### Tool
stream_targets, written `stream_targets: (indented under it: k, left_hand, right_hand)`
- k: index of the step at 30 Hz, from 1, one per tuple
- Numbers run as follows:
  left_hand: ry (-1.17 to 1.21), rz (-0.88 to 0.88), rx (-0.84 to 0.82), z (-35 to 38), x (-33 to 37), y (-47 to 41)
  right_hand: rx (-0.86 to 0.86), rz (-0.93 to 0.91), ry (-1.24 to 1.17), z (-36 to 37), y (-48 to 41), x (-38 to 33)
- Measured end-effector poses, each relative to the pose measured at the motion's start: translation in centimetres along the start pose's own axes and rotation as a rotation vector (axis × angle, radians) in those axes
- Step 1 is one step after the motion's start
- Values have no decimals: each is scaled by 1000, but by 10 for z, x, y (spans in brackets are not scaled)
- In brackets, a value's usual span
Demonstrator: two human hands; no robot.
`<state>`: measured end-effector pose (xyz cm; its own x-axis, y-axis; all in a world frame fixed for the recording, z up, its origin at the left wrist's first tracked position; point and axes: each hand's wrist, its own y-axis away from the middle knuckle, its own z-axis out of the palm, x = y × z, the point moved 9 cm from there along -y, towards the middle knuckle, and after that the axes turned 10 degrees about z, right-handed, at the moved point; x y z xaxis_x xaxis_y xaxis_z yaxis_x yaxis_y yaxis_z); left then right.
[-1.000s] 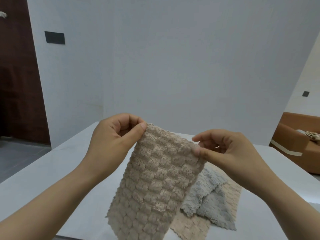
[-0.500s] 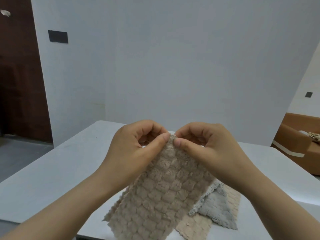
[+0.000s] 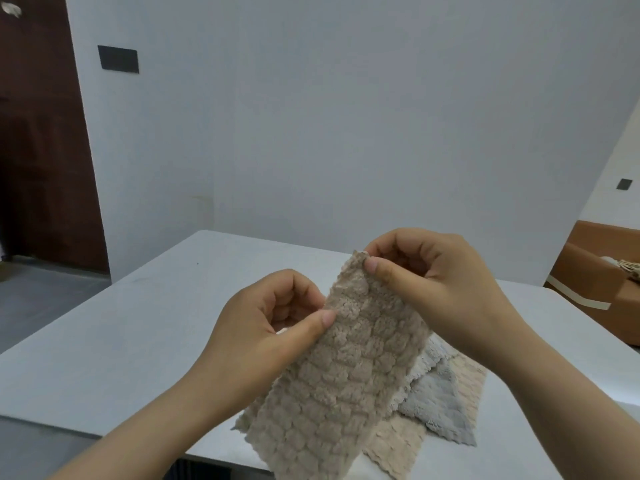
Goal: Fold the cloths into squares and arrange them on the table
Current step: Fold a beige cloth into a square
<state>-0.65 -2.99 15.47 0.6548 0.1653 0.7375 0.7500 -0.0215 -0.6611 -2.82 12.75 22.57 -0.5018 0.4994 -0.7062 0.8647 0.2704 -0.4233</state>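
Head view, single frame.

- Tan cloth [image 3: 346,368], with a puffy quilted texture and scalloped edges, is held in the air above the near part of the white table [image 3: 121,341]. It hangs as a long narrow strip, running from its top corner down to the bottom edge of the frame.
- Right hand [image 3: 436,282] pinches the top corner of the strip. The thumb lies on the near face, the forefinger is behind, and the other fingers are curled in. This is the higher hand.
- Left hand [image 3: 263,327] is lower and to the left. It pinches the strip's left edge, with the thumb pressed flat on the near face and the fingers curled behind.
- The strip looks doubled lengthwise. The layers cannot be told apart along the edge, so this is uncertain.
- Grey cloth [image 3: 440,410] lies rumpled and unfolded on the table behind the strip, to the right, under the right forearm.
- Pale beige cloth [image 3: 398,448] lies flat beneath the grey cloth. It shows at the grey cloth's near side and again at its far right. Whether this is one piece or two cannot be told.
- Surroundings: a plain white wall [image 3: 346,116] stands behind the table, with a dark plate [image 3: 118,59] mounted on it at upper left. A brown door [image 3: 38,150] is at far left. An orange sofa [image 3: 595,289] is at far right.
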Motion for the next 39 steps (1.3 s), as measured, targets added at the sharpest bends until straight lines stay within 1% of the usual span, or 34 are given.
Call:
stream_targets:
  k: [5,12,22,30,37,39]
  left_hand:
    - [-34,-22,-44,3,-10,6]
    - [-64,-86,-106,3,-36,18]
    - [-226,-62,-157,4,-58,31]
    - [-275,-131,-187,-2,-86,44]
    - [-351,-152,-188,-11,-102,55]
    - [-355,-184,-201,-14,-111,60]
  right_hand:
    - [11,2,-5,-2,0,1]
    - [75,-7,-1,-10,-1,-2]
    - [174,-22,-8,-27,-4,0]
    - [288,13,-23,-42,-8,15]
    - [327,68,-56,-45,-10,36]
    - [342,79,-65,-46,-11,42]
